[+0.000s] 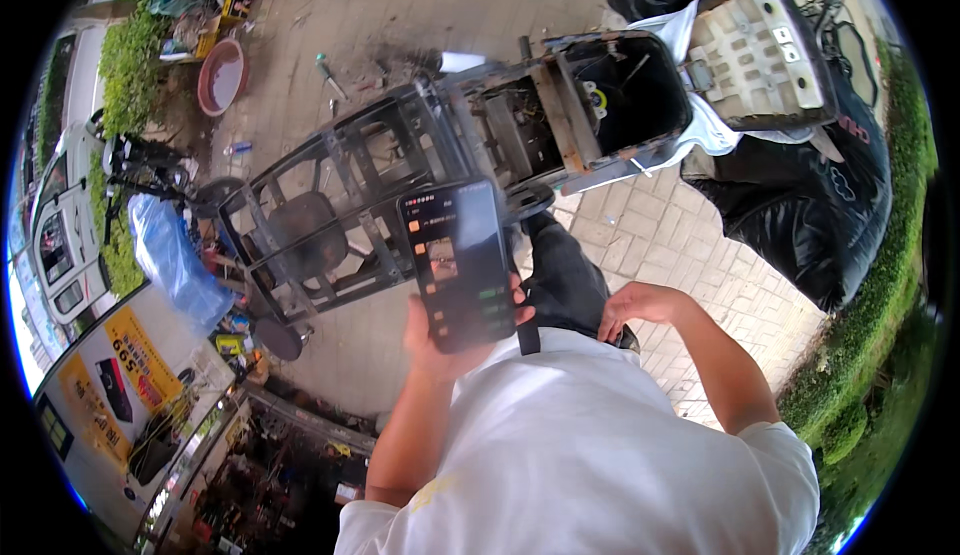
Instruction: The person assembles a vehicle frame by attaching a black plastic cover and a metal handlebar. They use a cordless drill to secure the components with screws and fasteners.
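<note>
Paving carries a stripped scooter frame (400, 185) ahead. The left hand (440, 340) grips a smartphone (458, 263) upright, screen lit, raised before the frame. The right hand (640, 305) hangs just beside it, fingers loosely curled, holding nothing. Farther right lies a black bag (810, 215).

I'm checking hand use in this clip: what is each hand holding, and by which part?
The left hand grips a dark smartphone by its lower end, screen up. The right hand holds nothing.
</note>
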Tool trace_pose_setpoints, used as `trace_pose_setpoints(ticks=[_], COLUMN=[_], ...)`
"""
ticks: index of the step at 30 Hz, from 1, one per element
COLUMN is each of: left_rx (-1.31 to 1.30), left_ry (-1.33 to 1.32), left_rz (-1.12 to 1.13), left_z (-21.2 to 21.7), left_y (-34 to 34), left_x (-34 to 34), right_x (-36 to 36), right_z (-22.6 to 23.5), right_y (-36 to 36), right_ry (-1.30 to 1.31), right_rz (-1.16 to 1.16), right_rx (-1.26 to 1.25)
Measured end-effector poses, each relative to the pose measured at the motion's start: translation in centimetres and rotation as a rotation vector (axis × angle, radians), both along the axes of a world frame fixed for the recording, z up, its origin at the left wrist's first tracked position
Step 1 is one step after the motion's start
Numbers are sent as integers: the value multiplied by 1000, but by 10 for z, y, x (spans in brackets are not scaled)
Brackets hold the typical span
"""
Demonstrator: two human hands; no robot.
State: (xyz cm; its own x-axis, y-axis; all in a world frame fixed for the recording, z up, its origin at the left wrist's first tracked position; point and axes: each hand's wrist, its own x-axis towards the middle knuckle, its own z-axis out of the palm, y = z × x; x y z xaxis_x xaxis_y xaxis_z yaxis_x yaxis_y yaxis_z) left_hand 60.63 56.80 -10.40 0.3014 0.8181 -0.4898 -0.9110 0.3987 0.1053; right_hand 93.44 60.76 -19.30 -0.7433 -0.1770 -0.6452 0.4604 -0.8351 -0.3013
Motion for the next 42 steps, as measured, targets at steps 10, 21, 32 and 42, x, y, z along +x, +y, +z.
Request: trace_pose_setpoints(ticks=[10, 21, 32, 42], left_rx=[62, 105, 532, 851], left_ry=[27, 418, 909, 1144], left_rz=[-52, -128, -767, -1347], left_z=[-18, -44, -41, -64], left_y=[-79, -88, -32, -18], left_x=[-39, -14, 68, 125], right_x=[-42, -169, -73, 121], right_z=[-21, 67, 50, 46], right_y=[-80, -65, -38, -63], right_ry=[-470, -41, -358, -507], right_rz=[212, -526, -697, 408], right_rx=[1081, 524, 555, 375])
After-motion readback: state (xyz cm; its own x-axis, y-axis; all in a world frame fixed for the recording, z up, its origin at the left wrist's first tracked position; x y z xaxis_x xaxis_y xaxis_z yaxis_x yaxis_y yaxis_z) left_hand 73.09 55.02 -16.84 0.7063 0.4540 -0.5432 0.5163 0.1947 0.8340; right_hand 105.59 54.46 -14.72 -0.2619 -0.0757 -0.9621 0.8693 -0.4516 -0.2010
